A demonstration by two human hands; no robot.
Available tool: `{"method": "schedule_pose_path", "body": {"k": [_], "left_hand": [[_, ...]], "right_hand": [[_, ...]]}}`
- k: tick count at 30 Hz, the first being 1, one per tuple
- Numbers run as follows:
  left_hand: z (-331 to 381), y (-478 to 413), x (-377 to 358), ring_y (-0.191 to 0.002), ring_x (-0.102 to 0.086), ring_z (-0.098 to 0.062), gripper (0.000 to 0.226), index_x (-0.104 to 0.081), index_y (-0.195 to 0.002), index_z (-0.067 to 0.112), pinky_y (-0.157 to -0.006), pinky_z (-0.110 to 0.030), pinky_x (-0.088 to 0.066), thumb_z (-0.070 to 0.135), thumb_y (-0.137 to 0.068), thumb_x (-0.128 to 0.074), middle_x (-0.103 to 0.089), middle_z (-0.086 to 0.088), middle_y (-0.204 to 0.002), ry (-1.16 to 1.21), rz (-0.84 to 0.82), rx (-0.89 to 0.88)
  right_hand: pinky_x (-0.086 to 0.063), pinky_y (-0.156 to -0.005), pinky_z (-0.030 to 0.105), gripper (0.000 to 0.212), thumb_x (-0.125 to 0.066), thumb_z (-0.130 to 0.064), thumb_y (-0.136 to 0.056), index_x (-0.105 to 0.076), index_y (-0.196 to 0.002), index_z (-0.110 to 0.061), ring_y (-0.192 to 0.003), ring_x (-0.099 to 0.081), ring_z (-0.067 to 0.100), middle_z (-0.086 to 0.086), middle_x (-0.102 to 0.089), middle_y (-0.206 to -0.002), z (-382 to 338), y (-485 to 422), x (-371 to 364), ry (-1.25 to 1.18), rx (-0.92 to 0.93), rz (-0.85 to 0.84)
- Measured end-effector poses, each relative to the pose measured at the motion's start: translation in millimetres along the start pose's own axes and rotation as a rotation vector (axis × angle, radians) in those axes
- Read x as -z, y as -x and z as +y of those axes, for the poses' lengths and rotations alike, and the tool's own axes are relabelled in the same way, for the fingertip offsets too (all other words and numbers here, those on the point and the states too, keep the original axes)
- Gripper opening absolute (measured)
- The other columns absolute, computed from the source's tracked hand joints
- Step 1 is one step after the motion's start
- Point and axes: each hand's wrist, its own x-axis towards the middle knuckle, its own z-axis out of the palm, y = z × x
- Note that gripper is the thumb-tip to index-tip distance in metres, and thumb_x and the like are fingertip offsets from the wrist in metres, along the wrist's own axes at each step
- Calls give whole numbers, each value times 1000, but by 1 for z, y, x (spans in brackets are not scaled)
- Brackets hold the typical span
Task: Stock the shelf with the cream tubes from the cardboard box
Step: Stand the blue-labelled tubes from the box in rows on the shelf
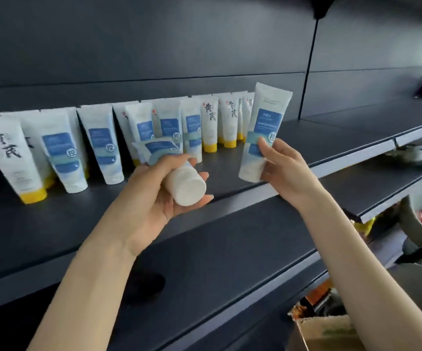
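The left hand [154,198] curls palm-up round a smooth white plastic cream tube [188,187]. The tube lies nearly level, its long axis running from front to back of the shelf. Its round, flat-ended white cap points out over the front edge towards the person, and its blue-labelled body points at the back panel.

The right hand [288,171] pinches a second tube [265,122] between thumb and fingers low on its body. This one stands almost upright, cap down and flat crimped end up, leaning slightly right, close to the front edge of the shelf. I cannot tell whether its cap touches the surface.

The shelf [318,138] is matte dark grey with a pale front lip. Along its back, from the left end to about the middle, stands a row of tubes [103,148], all cap down and wide end up. Some have white caps and blue labels, while others [10,158] have yellow caps and black brush lettering.

An open brown cardboard box [329,333] sits below, at the lower right.
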Motion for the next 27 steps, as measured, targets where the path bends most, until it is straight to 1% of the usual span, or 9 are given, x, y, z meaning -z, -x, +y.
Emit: {"method": "schedule_pose_path", "body": {"k": [2, 5, 8, 12, 15, 17, 22, 24, 27], "left_hand": [[6, -5, 6, -74, -72, -16, 42, -62, -102, 10, -51, -34, -56, 20, -62, -68, -67, -8, -97, -18, 24, -23], [14, -14, 12, -76, -72, -15, 40, -67, -98, 13, -53, -35, -56, 21, -60, -71, -72, -3, -96, -13, 67, -88], [19, -25, 14, -78, -71, -15, 30, -74, -88, 19, -56, -33, -57, 21, -58, -73, -73, 0, -99, 19, 104, -170], [25, -36, 8, -86, -71, -13, 53, -57, -119, 18, -61, -31, -57, 24, -68, -66, -74, 0, -100, -15, 151, -246], [27, -43, 0, -86, -72, -15, 52, -54, -121, 17, -58, -30, -57, 28, -71, -63, -74, -1, -97, -11, 164, -257], [24, -49, -6, -84, -72, -16, 54, -54, -123, 17, -53, -29, -56, 32, -71, -61, -74, -2, -99, -18, 187, -256], [16, -55, -12, -84, -72, -18, 43, -51, -127, 17, -49, -27, -54, 29, -86, -56, -72, -1, -107, -6, 255, -261], [15, -55, -13, -83, -72, -16, 43, -51, -127, 17, -49, -27, -54, 30, -86, -57, -71, 0, -109, -21, 280, -259], [15, -56, -13, -79, -72, -13, 35, -59, -113, 18, -50, -26, -54, 30, -80, -60, -72, 1, -109, -50, 303, -270]], "right_hand": [[-53, -79, 38, 30, -64, -29, -85, -62, -112, -16, -92, -66, 20, 3, -68, -107, 1, -24, -6, 40, 0, -1], [-56, -72, 33, 21, -60, -17, -91, -59, -111, -12, -86, -68, 17, 3, -68, -104, 5, -60, -9, 54, 13, -3], [-57, -75, 35, 13, -59, -12, -91, -59, -104, -14, -88, -67, 19, 2, -68, -100, 12, -95, -5, 58, 5, -26], [-55, -82, 38, 16, -59, -12, -91, -59, -107, -16, -94, -67, 17, 1, -67, -103, 21, -135, 7, 107, -17, -107], [-51, -91, 40, 29, -60, -16, -91, -57, -120, -16, -105, -64, 17, 3, -65, -117, 28, -158, 13, 196, -50, -189], [-49, -93, 39, 33, -60, -19, -91, -55, -124, -17, -110, -61, 16, 2, -63, -122, 33, -169, 15, 243, -84, -267], [-52, -85, 31, 32, -57, -17, -93, -52, -125, -15, -109, -61, 15, -1, -62, -122, 43, -186, 16, 317, -96, -383], [-54, -80, 27, 29, -57, -16, -93, -54, -121, -18, -105, -63, 13, -4, -63, -118, 45, -189, 17, 310, -98, -397], [-56, -72, 22, 24, -57, -16, -92, -55, -115, -24, -99, -64, 8, -8, -63, -115, 48, -191, 19, 279, -100, -393]]}}
